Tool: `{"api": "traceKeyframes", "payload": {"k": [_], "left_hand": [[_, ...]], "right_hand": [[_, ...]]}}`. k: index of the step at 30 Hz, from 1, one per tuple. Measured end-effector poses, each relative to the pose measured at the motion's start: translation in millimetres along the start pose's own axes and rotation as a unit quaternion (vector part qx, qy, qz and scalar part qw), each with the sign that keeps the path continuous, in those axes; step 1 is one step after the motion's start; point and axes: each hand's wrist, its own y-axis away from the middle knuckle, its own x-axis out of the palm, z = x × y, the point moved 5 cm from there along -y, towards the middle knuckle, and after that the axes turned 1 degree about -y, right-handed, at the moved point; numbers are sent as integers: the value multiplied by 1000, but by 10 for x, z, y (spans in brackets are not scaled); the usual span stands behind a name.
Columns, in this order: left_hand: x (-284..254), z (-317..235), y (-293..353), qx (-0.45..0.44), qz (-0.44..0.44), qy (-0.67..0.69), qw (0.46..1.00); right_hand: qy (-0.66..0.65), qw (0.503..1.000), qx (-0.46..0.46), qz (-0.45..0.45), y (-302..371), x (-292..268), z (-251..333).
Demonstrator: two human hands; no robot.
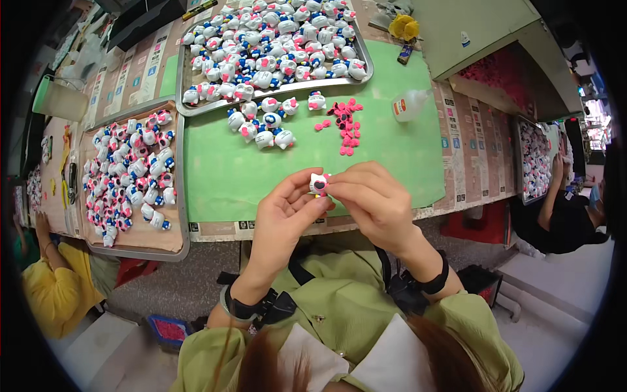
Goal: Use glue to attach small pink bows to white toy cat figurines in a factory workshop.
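Left hand (281, 212) pinches the white figurine (319, 184) mid-view, right hand (377, 202) pinching its 3 o'clock side, probably to steady it. Loose pink pieces (346, 124) sit at 1 o'clock from it on the bench (385, 166), handy for grabbing I guess.
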Motion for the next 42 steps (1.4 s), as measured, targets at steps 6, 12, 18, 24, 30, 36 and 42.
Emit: {"api": "traceKeyframes", "payload": {"k": [6,12,18,24,30,36,42], "left_hand": [[6,-34,14,17,7,-8,1000],[22,-88,32,41,17,-11,999],[39,-133,85,114,12,19,993],[41,-189,147,175,12,-93,980],[63,-239,174,225,17,-144,964],[56,-203,164,247,26,-136,959],[42,-197,141,252,35,-123,959]], "right_hand": [[0,1000,-15,-5,21,-1,-3],[-56,998,28,-6,-9,-39,32],[-323,912,248,-58,95,50,-86],[-395,879,262,-51,119,65,-60],[-388,874,285,-62,160,59,-42],[-361,881,294,-79,193,72,-36],[-362,880,297,-77,193,77,-44]]}}
